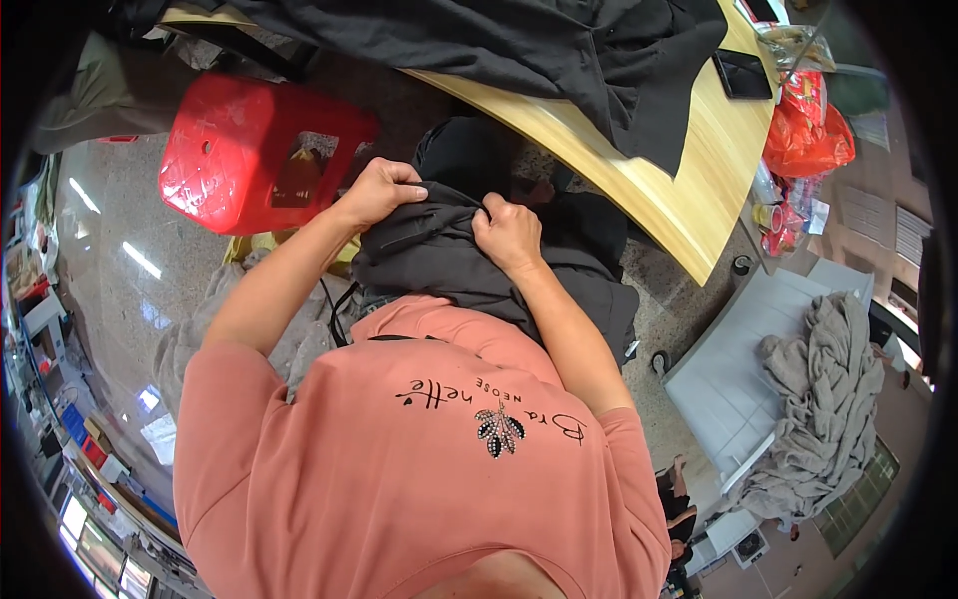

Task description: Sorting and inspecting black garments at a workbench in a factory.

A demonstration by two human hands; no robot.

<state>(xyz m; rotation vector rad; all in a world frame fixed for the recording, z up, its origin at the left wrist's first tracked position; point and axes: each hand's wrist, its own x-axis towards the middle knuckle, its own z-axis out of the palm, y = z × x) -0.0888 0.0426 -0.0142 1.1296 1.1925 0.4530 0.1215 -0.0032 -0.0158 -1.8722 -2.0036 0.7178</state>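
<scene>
A black cloth garment (429,245) lies bunched across my lap. My left hand (382,192) pinches its upper edge between thumb and fingers. A short way to the right, my right hand (507,232) grips the same fabric, its fingers curled in. Between the two hands the cloth is drawn up in folds. What kind of garment it is, I cannot tell. Another large piece of black cloth (559,60) is spread over the wooden table (723,190) in front of me, one corner hanging near the table's edge.
To the left stands a red plastic stool (225,150). A black phone (741,75) lies on the table at the right, beside a red plastic bag (806,135). Grey cloth (818,389) is heaped on a pale grey surface (723,349) at right. More grey fabric (215,314) lies left of me.
</scene>
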